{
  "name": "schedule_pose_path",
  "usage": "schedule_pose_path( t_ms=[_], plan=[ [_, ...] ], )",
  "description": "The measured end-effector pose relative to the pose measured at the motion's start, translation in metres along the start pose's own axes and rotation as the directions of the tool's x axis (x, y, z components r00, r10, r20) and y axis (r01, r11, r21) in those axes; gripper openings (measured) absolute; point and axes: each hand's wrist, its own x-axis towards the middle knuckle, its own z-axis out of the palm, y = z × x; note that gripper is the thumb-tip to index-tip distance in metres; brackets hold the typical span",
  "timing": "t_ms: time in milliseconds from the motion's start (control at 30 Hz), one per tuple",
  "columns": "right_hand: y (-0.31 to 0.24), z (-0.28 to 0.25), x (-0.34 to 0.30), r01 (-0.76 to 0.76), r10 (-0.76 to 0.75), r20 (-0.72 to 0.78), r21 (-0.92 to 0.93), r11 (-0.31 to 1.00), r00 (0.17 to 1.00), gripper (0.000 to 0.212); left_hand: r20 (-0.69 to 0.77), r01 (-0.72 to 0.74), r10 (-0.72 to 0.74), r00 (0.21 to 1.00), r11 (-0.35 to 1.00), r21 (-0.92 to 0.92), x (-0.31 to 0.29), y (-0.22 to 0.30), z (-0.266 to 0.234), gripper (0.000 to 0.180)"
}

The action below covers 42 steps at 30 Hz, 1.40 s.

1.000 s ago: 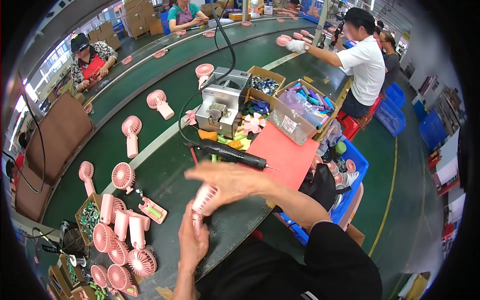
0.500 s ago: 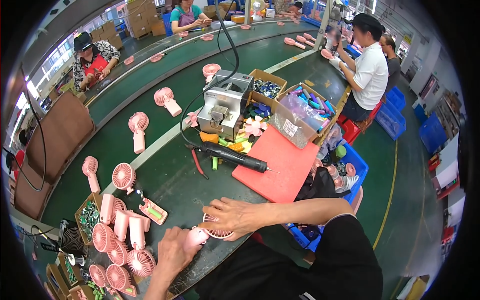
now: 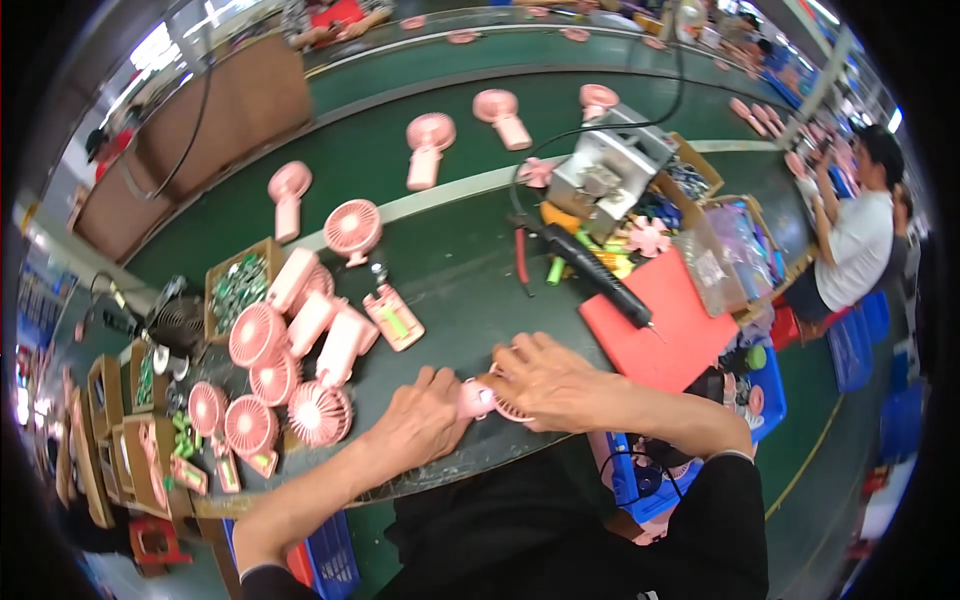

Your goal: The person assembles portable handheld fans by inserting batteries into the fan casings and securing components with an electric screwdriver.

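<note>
A pink handheld fan [image 3: 477, 399] lies low at the near edge of the dark green bench, between my two hands. My left hand [image 3: 428, 412] is closed round its handle end and hides most of it. Over the round grille of its head, my right hand [image 3: 548, 384] has curled fingers, so only part of the grille shows. Just beyond my left hand lies an opened pink fan handle [image 3: 394, 317] with a green cell inside. A black electric screwdriver [image 3: 598, 276] rests on a red foam pad [image 3: 662, 322] past my right hand.
To the left, several pink fans [image 3: 258, 335] are piled beside a box of small circuit boards [image 3: 241, 292]. A grey metal machine [image 3: 612, 172] stands at the back. More fans lie on the green conveyor [image 3: 360, 130]. Blue crates [image 3: 770, 385] stand right of the bench; a person in white [image 3: 858, 235] works beyond.
The view has swung left, so the bench things appear farther right. Both hands stay on the fan, which now shows as a smaller part between them.
</note>
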Motion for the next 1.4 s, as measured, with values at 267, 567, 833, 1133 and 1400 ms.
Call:
schedule_pose_path(
  t_ms=[267,567,833,1133,1400],
  plan=[
    [0.004,0.015,-0.012,-0.117,0.137,-0.090,0.200,0.973,0.986,0.072,0.133,0.375,-0.359,0.924,0.779,-0.503,0.021,-0.034,-0.030,0.051],
    [0.003,0.008,-0.003,-0.078,0.089,-0.052,0.194,0.978,0.995,0.069,-0.360,0.247,-0.290,0.887,0.956,-0.161,0.051,-0.074,0.038,0.041],
    [0.006,0.012,-0.010,-0.127,0.134,-0.012,0.240,0.962,0.991,0.071,-0.091,0.003,-0.010,0.996,0.997,-0.083,-0.002,0.003,0.005,0.047],
    [0.011,0.012,0.017,0.056,-0.031,-0.085,0.309,0.950,0.996,0.065,0.395,0.520,-0.340,0.854,0.591,-0.616,-0.014,-0.021,-0.001,0.051],
    [-0.007,0.022,0.050,0.315,-0.323,-0.028,0.315,0.895,0.946,0.085,0.684,0.635,-0.174,0.708,-0.268,-0.725,-0.060,-0.017,0.007,0.021]
  ],
)
